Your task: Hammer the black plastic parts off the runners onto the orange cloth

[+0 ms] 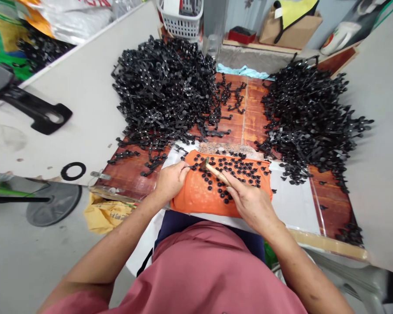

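My left hand [170,182] is closed at the left edge of an orange cloth [196,200]. It pinches a thin black plastic piece [192,167], mostly hidden by the fingers. My right hand [252,203] is wrapped round the wooden handle of a small hammer [218,174]. The dark hammer head touches or hovers just over the black piece by my left fingertips; I cannot tell which. Many small round black plastic parts [225,200] stand in loose rows on the cloth, left of and beneath my right hand.
A big heap of black plastic pieces [167,87] covers the back left of the reddish wooden table [249,117]. Another heap [308,117] lies on the right. White boards [94,87] flank both sides. Behind stand a white basket [181,24] and a red box [242,35].
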Available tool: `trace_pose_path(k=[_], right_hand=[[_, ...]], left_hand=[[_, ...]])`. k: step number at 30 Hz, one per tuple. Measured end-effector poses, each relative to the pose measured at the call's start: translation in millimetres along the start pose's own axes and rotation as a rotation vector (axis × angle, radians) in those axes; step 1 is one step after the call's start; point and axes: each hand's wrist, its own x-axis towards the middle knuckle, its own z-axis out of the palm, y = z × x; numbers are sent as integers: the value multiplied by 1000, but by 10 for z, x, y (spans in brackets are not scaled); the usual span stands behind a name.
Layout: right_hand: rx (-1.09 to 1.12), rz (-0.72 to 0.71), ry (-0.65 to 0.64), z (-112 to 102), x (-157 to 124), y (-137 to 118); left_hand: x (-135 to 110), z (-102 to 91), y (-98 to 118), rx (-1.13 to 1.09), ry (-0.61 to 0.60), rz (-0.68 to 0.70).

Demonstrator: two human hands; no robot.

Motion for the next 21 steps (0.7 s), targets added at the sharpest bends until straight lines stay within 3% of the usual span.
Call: trace_pose_path(k=[5, 10, 14, 18, 21], right_hand=[[-75, -75, 101, 12, 98, -108], [-167, -95, 3, 45, 164, -194], [-167, -81, 48, 33, 186, -240], [-198, -83, -47, 52, 185, -239], [-146, -92, 24, 51, 177, -220]], left_hand=[[15, -25, 46, 25, -13, -10], [1, -17, 54, 26, -11, -27], [-13, -29, 69, 16, -27, -37], [-6, -39, 75, 13, -25, -53], [3, -17, 55, -2, -22, -45]])
